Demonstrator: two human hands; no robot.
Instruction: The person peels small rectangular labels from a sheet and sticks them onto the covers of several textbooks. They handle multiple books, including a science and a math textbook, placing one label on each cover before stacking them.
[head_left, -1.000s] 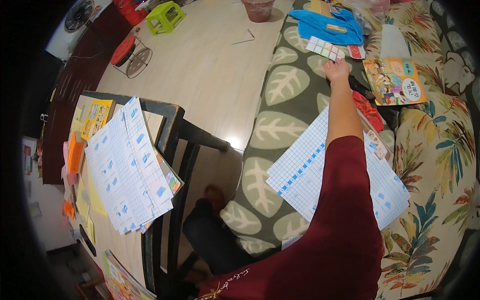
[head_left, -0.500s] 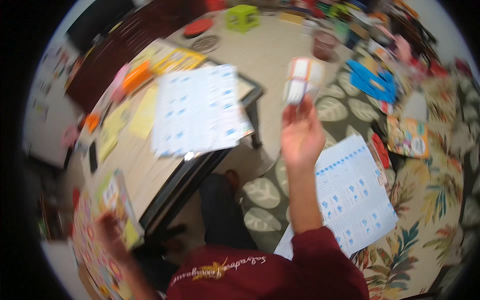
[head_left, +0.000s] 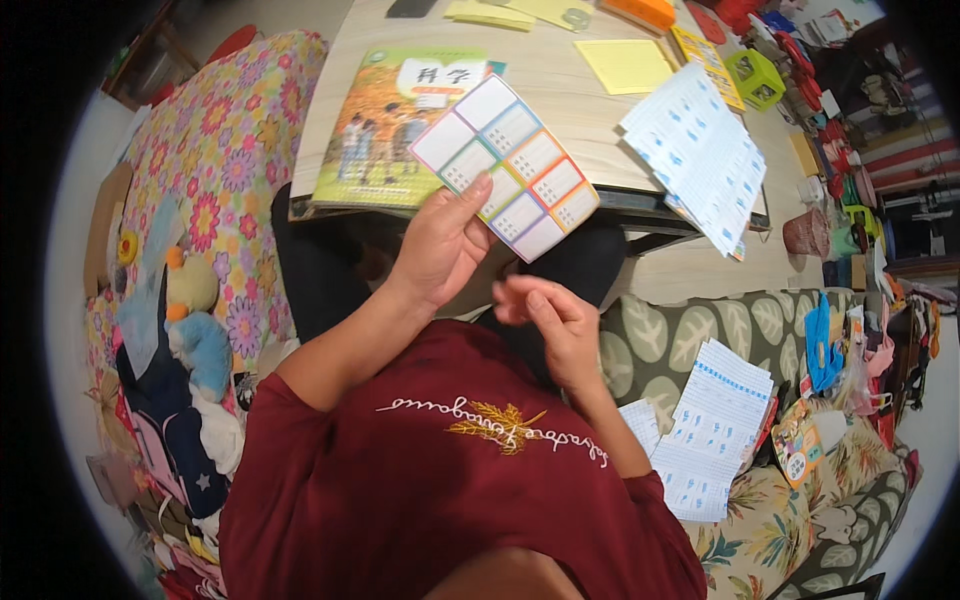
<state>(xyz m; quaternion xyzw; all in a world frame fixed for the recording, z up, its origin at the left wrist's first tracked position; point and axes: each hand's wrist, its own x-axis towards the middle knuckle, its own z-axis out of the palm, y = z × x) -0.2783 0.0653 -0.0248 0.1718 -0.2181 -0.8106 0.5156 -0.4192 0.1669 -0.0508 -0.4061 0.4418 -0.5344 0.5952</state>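
My left hand (head_left: 445, 240) pinches a sheet of label stickers (head_left: 535, 175) between thumb and fingers. The sheet carries white rectangular labels with coloured borders and is tilted over the table's near edge. Just below the sheet's lower corner, my right hand (head_left: 560, 330) is apart from it, fingers curled and their tips blurred. Whether anything is between them I cannot make out. Behind the sheet lies a green and orange textbook (head_left: 395, 135) with pictured children on its cover; the sheet hides part of its right side.
The pale wooden table (head_left: 545, 55) holds yellow paper slips (head_left: 625, 67), an orange case (head_left: 640, 12) and printed sheets (head_left: 705, 150) overhanging its right edge. More papers (head_left: 710, 430) lie on the leaf-patterned sofa (head_left: 690, 325) to my right. Flowered bedding (head_left: 225, 170) and plush toys (head_left: 200, 335) are at left.
My view has turned left. The label sheet, previously held out in my right hand, is now in my left hand over the textbook. My right hand has come back near my body.
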